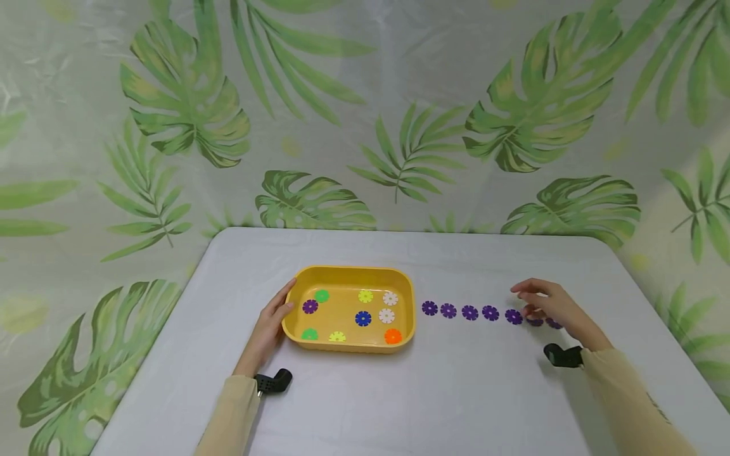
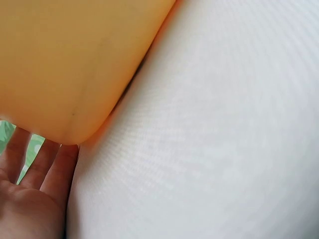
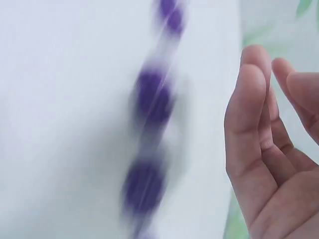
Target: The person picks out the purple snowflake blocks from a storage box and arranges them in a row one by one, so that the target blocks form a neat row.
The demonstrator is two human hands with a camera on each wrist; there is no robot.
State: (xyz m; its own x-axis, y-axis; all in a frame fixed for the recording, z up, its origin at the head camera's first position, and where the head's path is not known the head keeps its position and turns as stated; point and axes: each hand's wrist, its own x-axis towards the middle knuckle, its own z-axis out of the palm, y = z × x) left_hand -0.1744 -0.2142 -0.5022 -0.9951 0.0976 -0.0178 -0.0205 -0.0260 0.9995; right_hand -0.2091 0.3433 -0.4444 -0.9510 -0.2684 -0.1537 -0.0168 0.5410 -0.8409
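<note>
A yellow tray (image 1: 349, 276) sits mid-table, holding several flower-shaped discs: purple (image 1: 310, 306), green (image 1: 322, 296), yellow, white, blue (image 1: 363, 318) and orange (image 1: 393, 336). My left hand (image 1: 272, 320) rests with straight fingers against the tray's left wall (image 2: 65, 64). A row of purple discs (image 1: 469, 312) runs right of the tray. My right hand (image 1: 549, 306) hovers over the row's right end, fingers relaxed and apart (image 3: 259, 139), nothing between them. The purple discs (image 3: 149, 99) look blurred in the right wrist view.
The white table (image 1: 399, 399) is backed by a leaf-print curtain (image 1: 365, 114). Its left and right edges slant inward toward the back. A small black camera mount (image 1: 274, 382) sits at each wrist.
</note>
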